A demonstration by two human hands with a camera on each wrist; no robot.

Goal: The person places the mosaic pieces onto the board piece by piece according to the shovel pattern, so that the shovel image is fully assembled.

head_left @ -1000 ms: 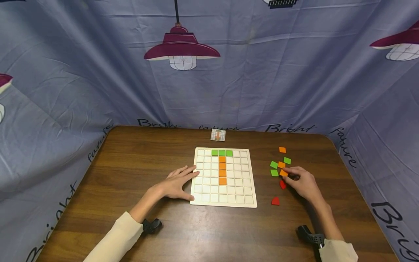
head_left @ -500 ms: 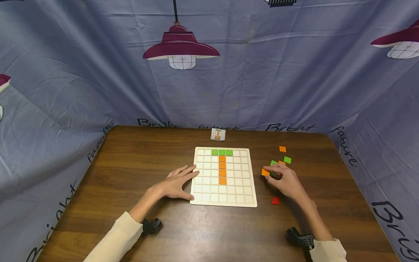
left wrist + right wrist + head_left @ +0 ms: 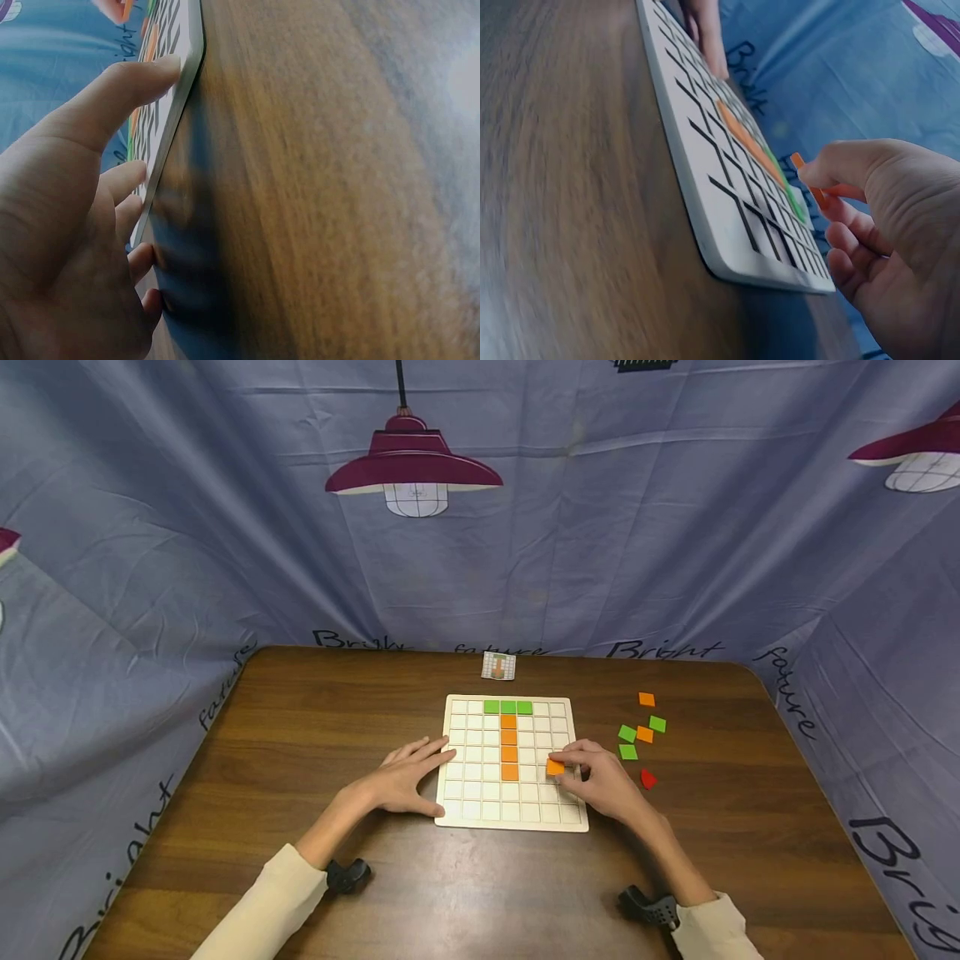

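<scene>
My right hand (image 3: 603,783) pinches an orange square tile (image 3: 555,767) between thumb and fingers, over the right part of the white grid board (image 3: 512,827). In the right wrist view the held tile (image 3: 808,180) stands above the board's surface. My left hand (image 3: 405,781) lies spread at the board's left side, with thumb and fingertips on its rim. On the board, three green tiles (image 3: 508,707) form a short row in the top line. Below the middle one, a column of several orange tiles (image 3: 509,737) runs down toward me.
Right of the board lie loose green tiles (image 3: 627,752), orange tiles (image 3: 645,735) and a red piece (image 3: 648,779) on the wooden table (image 3: 337,693). A small printed pattern card (image 3: 498,666) lies behind the board. A blue curtain (image 3: 525,568) hangs behind the table.
My right hand has carried the orange tile left from the loose pieces to over the board. Its forearm now covers the nearer red piece. The left hand has stayed put.
</scene>
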